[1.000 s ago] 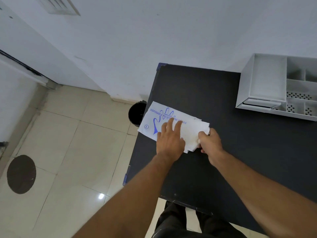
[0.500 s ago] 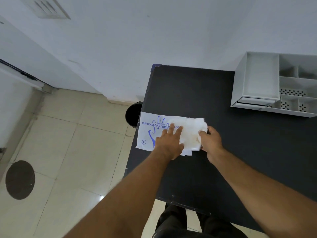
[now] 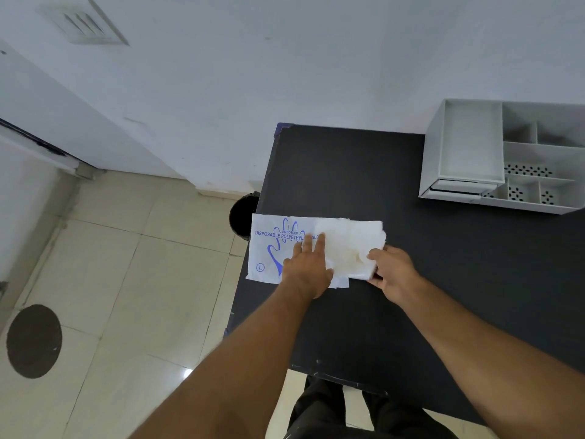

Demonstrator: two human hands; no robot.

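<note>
Polyethylene glove packet [image 3: 272, 248]: left grip [image 3: 305, 270] flat, fingers straight, pressing; right grip [image 3: 391, 274] pinching protruding gloves [image 3: 351, 245]. Black desk [image 3: 348, 172], tiled floor [image 3: 142, 280].

Soft, even indoor light with a cool bluish cast on the wall [image 3: 316, 58]; shadows weak and diffuse. One small glare spot on the floor tile [image 3: 186, 372]. Matte black table [image 3: 348, 172] reads flat and dark. Packet [image 3: 269, 248] print sharp, white glove stack [image 3: 351, 245] slightly washed out. Wide-angle bending at the edges, forearms [image 3: 240, 375] stretched, corners a bit soft
</note>
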